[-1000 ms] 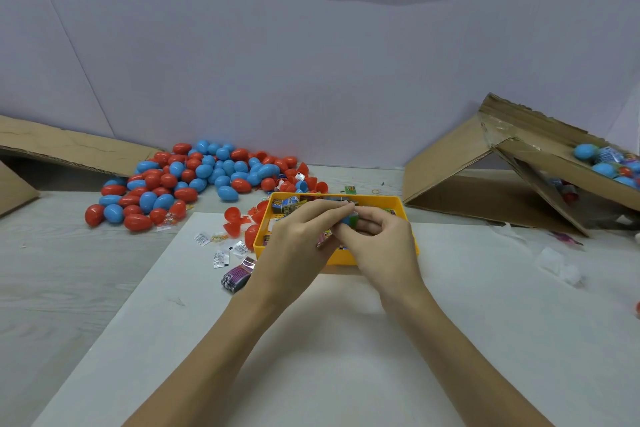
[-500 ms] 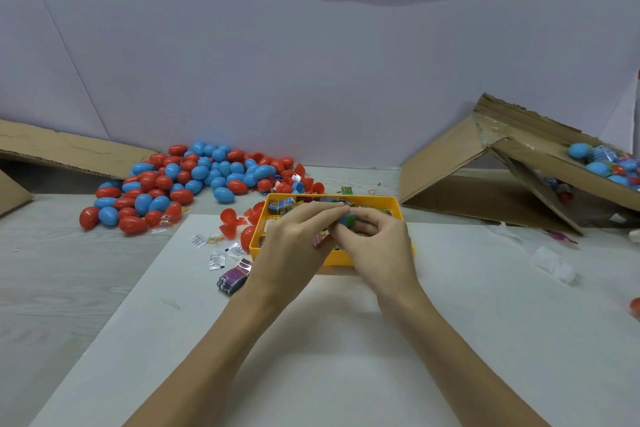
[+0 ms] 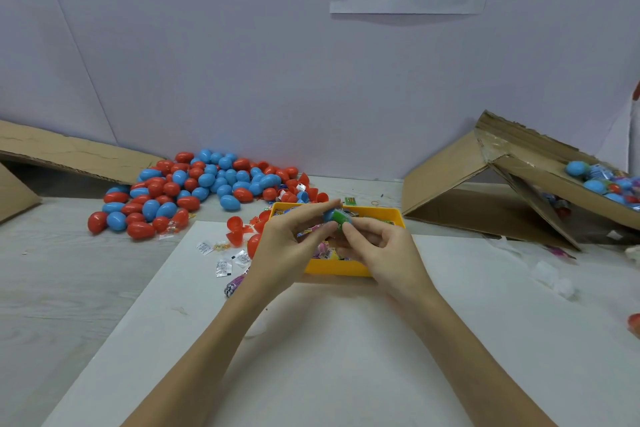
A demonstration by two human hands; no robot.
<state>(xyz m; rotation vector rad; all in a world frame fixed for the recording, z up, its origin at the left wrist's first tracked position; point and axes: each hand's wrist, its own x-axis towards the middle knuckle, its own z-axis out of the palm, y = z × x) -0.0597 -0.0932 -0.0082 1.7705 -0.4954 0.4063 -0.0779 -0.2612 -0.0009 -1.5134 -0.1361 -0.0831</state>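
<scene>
Over a yellow tray [image 3: 337,267] of small coloured packets, both my hands hold one blue egg half with a green packet in it [image 3: 337,217]. My left hand [image 3: 294,246] pinches it from the left between thumb and fingers. My right hand [image 3: 381,250] pinches it from the right with thumb and forefinger, the other fingers curled. The hands hide much of the tray's contents.
A heap of red and blue plastic eggs [image 3: 194,191] lies at the back left. Open red egg halves [image 3: 239,229] and small sachets [image 3: 225,260] lie left of the tray. A tipped cardboard box [image 3: 519,191] with eggs stands right; a cardboard flap [image 3: 69,152] lies far left.
The egg half with the green packet has risen slightly above the tray between my fingertips. My head has tilted up, showing more of the wall paper.
</scene>
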